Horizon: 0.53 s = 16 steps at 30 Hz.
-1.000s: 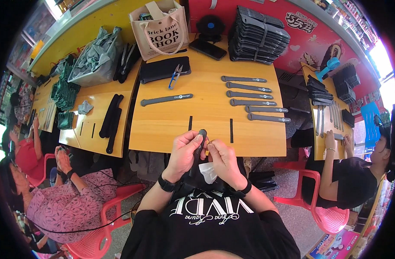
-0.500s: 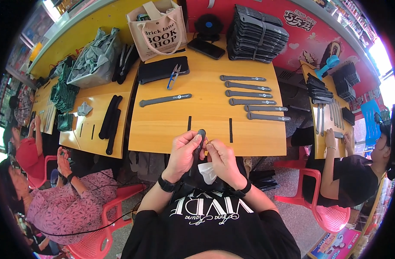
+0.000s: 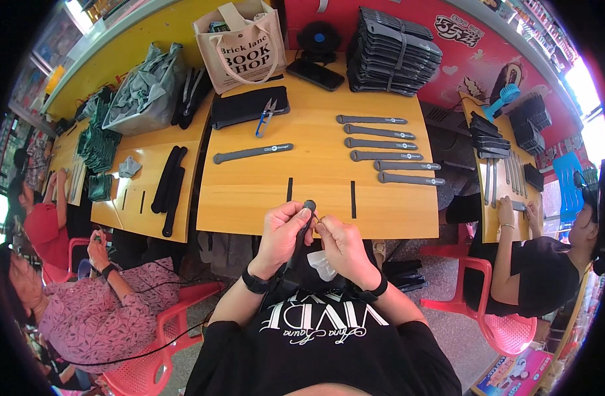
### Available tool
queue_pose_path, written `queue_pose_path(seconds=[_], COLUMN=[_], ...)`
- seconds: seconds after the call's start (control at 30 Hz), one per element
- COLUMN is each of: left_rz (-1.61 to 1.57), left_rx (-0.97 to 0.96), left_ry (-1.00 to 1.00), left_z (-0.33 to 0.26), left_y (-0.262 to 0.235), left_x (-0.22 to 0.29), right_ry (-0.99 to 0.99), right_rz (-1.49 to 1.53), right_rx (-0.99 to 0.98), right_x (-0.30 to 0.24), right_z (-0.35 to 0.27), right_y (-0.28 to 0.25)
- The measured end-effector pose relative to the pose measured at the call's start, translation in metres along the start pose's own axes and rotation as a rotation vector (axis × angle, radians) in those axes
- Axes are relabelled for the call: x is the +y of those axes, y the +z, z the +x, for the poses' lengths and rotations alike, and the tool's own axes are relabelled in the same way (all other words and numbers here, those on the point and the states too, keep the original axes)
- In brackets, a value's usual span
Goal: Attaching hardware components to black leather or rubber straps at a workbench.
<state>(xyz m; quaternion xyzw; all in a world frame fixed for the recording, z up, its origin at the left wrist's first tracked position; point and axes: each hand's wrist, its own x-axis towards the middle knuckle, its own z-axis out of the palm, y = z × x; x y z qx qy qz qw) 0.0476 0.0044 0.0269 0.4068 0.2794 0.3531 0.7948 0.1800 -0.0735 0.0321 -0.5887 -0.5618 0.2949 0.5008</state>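
Observation:
At the near edge of the table, my left hand point(image 3: 281, 234) is closed around a dark grey strap point(image 3: 309, 206), its rounded end standing up past the thumb. The lower part of that strap runs down toward my lap. Close beside it, my right hand point(image 3: 345, 249) is pinched against the strap's side; what lies between those fingertips is too small to make out. A crumpled white piece point(image 3: 322, 265), cloth or paper, hangs below the right hand. Farther off, one matching grey strap point(image 3: 253, 154) lies alone on the left, and several grey straps point(image 3: 382, 144) lie in a column on the right.
Blue-handled thread snips point(image 3: 264, 120) rest on a black folded stack point(image 3: 233, 109). Behind are a canvas tote bag point(image 3: 242, 49), a phone point(image 3: 316, 74), a small fan point(image 3: 319, 39) and a tied bundle of straps point(image 3: 391, 56). Other people sit at tables on both sides.
The strap in my left hand has tilted a little and its tip has dropped slightly. My right hand and the white piece have shifted slightly down.

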Motion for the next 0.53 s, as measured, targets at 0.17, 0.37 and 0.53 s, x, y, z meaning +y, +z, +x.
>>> queue_pose_path(seconds=[0.17, 0.37, 0.53], left_rz=[0.307, 0.636, 1.142], left_rx=[0.015, -0.101, -0.392], left_ry=[0.015, 0.170, 0.308], left_z=[-0.005, -0.001, 0.000], left_y=[0.004, -0.003, -0.008], left_x=[0.009, 0.017, 0.042], right_ry=[-0.081, -0.176, -0.301], right_rz=[-0.035, -0.187, -0.443], right_rx=[0.030, -0.046, -0.340], right_x=[0.007, 0.005, 0.005], right_z=[-0.001, 0.004, 0.013], right_y=[0.000, -0.014, -0.039])
